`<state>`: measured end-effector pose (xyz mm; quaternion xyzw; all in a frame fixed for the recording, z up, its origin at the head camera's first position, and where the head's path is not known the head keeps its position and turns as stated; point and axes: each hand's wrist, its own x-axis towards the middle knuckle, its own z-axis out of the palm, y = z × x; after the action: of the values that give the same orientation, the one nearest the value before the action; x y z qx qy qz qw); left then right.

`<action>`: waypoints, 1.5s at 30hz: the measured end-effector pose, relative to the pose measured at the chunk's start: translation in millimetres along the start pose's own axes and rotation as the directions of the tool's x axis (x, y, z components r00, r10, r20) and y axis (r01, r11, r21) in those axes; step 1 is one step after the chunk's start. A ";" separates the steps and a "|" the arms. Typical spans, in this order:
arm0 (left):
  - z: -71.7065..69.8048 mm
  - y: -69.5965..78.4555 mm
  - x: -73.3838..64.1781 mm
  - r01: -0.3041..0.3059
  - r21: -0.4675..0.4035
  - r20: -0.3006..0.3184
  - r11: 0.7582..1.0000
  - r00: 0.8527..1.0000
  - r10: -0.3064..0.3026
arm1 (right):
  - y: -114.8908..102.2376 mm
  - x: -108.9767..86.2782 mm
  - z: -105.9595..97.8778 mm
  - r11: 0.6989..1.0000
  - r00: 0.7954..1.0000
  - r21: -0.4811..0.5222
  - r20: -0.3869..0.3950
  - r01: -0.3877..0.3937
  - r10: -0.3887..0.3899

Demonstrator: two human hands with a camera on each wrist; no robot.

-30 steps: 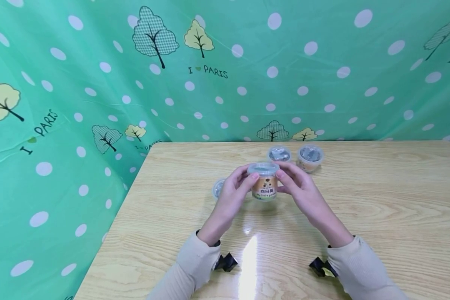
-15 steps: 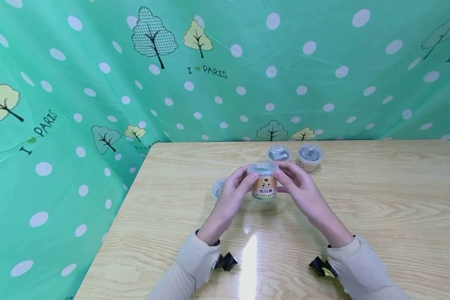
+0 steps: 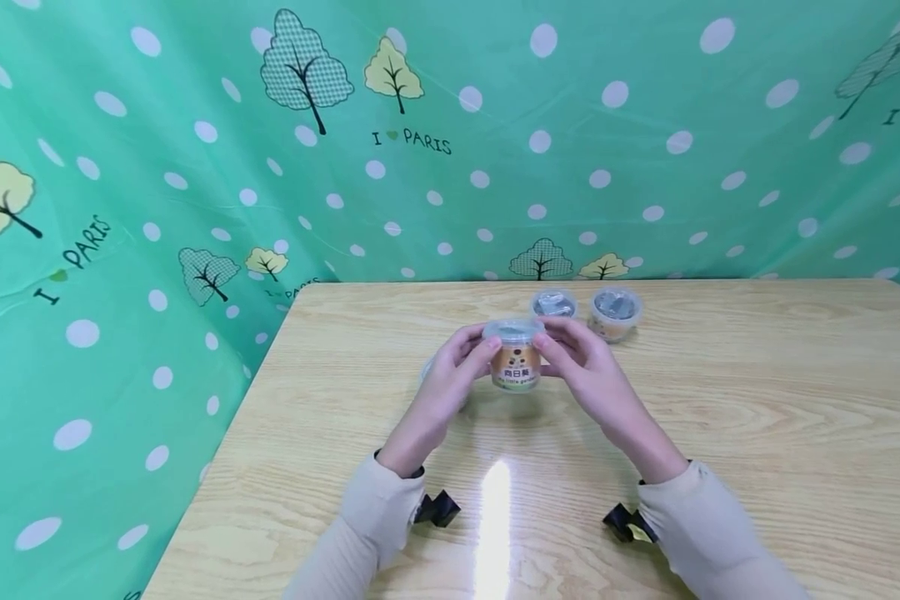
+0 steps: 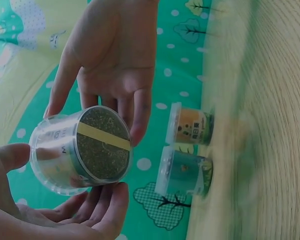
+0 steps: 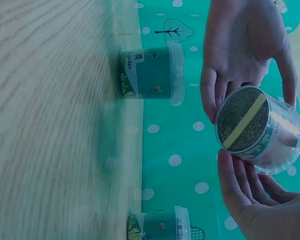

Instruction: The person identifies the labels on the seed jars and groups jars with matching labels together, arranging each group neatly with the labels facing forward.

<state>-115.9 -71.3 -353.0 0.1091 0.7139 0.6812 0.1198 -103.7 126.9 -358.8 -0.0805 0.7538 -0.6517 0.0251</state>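
A small clear plastic tub with a lid (image 3: 516, 367) is held up above the table between both hands. Its orange label carries characters and "My little garden". Seen from below in the left wrist view, the tub (image 4: 102, 145) has dark granular filling and a yellow strip across its base. My left hand (image 3: 444, 379) grips its left side, thumb at the front near the rim. From the right, my right hand (image 3: 598, 375) holds it the same way, thumb on the front and fingers behind.
Two similar lidded tubs stand at the back: one (image 3: 553, 303) behind the held tub, the other with an orange label (image 3: 615, 315) to its right. Another green-labelled tub (image 5: 152, 72), mostly hidden by my left hand in the head view, stands left. Wooden table (image 3: 757, 400); green curtain (image 3: 435, 75) behind.
Both hands and the held tub have shifted slightly left and up in the head view, which itself moved a little. The left hand now covers more of the tub behind it.
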 end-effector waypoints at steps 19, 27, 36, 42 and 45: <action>-29.4 0.6 10.3 -0.016 0.003 -0.068 1.000 0.998 0.017 | -1.6 30.3 25.9 1.000 1.000 0.012 0.009 0.028 -0.028; -40.5 -1.5 18.4 -0.013 0.011 -0.068 1.000 0.998 0.014 | -1.9 40.2 32.6 1.000 1.000 0.021 0.021 0.016 -0.016; -49.7 -4.6 26.2 -0.032 0.035 -0.085 0.999 0.996 0.035 | -1.0 53.8 36.7 0.998 0.998 -0.030 0.053 0.047 -0.046; -55.0 -8.2 31.4 -0.016 0.063 -0.107 0.998 0.994 0.022 | 2.8 62.1 39.1 0.999 0.997 -0.038 0.066 0.029 -0.026; -57.6 -10.9 33.4 -0.002 0.065 -0.115 0.998 0.993 0.009 | 5.6 65.5 41.5 0.999 0.997 -0.033 0.071 0.016 -0.014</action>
<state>-165.8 -115.6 -362.1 0.0753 0.7410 0.6633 0.0730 -162.8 77.0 -366.2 -0.1095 0.7626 -0.6359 0.0457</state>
